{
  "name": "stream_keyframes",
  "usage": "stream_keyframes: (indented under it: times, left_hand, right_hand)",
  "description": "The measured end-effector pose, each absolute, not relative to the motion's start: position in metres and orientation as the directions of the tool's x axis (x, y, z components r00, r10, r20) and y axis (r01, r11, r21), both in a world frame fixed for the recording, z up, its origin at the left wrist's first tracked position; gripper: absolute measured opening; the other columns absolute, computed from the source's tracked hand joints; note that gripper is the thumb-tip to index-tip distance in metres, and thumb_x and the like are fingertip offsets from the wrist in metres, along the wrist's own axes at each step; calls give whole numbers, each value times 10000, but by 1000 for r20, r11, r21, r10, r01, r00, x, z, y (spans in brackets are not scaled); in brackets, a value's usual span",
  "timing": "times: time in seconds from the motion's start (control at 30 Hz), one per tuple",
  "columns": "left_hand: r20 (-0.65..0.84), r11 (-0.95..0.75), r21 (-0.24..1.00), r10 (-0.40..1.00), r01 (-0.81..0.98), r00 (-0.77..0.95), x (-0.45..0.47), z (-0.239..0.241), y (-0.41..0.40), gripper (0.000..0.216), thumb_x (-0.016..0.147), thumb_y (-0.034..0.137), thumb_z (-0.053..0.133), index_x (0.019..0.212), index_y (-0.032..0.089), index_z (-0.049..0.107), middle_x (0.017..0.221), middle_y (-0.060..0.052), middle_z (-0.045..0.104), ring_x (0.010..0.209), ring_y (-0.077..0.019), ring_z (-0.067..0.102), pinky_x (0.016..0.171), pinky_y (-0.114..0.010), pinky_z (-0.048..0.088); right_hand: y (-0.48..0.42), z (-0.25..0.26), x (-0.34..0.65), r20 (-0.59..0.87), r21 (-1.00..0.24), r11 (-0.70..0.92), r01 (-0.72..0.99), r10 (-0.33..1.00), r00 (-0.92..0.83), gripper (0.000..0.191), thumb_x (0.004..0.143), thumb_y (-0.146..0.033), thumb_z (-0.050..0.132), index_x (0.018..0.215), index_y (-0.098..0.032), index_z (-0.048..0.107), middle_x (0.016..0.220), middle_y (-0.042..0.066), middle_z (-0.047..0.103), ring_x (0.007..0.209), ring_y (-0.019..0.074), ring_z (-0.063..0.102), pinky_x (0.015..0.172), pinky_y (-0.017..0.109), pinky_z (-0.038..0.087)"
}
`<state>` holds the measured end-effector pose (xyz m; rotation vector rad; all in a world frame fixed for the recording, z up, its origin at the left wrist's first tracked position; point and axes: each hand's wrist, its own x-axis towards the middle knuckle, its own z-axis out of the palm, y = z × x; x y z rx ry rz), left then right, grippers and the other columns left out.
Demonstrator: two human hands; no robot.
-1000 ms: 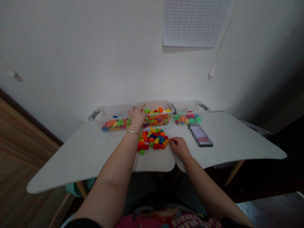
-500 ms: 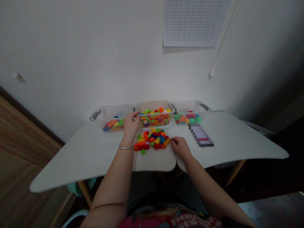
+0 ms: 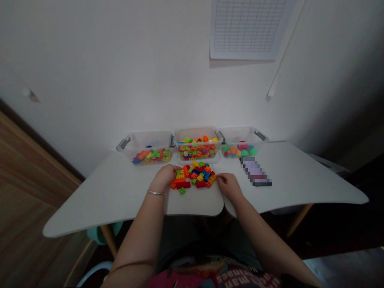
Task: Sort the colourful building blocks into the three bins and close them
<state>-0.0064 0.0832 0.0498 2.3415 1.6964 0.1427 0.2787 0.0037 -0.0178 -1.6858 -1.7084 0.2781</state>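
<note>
A low pile of building bricks (image 3: 196, 175) in red, orange, yellow, green and blue lies on the white table in front of me. At the pile's left edge is my left hand (image 3: 165, 176), palm down, its fingers stretched towards the yellow and green bricks; it looks open, though the fingertips are partly hidden. My right hand (image 3: 230, 186) rests on the table at the opposite edge. Its fingers are loosely bent with a gap at the thumb, and the index fingertip touches or nearly touches an orange brick (image 3: 212, 179). A green brick (image 3: 182, 191) lies apart at the near side.
Against the wall stand three clear bins: the left bin (image 3: 150, 138) and middle bin (image 3: 196, 134) hold small colourful pieces, the right bin (image 3: 240, 135) rounder ones. A phone (image 3: 255, 171) lies to the right. Two white tabletops (image 3: 264, 196) meet near my right hand.
My left hand has come down and back from beside the left and middle bins to the left edge of the pile. My right hand has stayed in place.
</note>
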Motion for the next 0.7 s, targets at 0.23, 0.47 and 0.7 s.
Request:
stream_keyframes:
  times: [0.23, 0.47, 0.7]
  left_hand:
    - [-8, -244, 294, 966, 924, 257, -12, 45, 82, 459, 774, 119, 540, 1175, 271, 700, 1173, -59, 716, 1027, -182, 668, 931, -248, 474]
    - [51, -190, 155, 982, 970, 184, -16, 41, 79, 411, 807, 157, 547, 1150, 314, 709, 1189, -61, 702, 1090, -212, 643, 966, -289, 471]
    - [96, -114, 87, 990, 990, 106, -16, 45, 72, 387, 816, 222, 539, 1167, 266, 693, 1142, -110, 707, 1056, -256, 648, 895, -334, 506]
  right_hand:
    - [5, -19, 279, 321, -606, 124, 786, 942, 99, 245, 841, -245, 548, 966, -188, 751, 986, 69, 741, 967, 225, 628, 917, 348, 441]
    - [5, -18, 280, 313, -609, 122, 784, 945, 97, 247, 841, -233, 541, 966, -195, 751, 1008, 64, 743, 989, 219, 629, 935, 341, 434]
    - [4, -18, 279, 313, -598, 117, 793, 945, 97, 253, 845, -247, 536, 974, -189, 747, 1006, 67, 736, 999, 225, 615, 948, 351, 425]
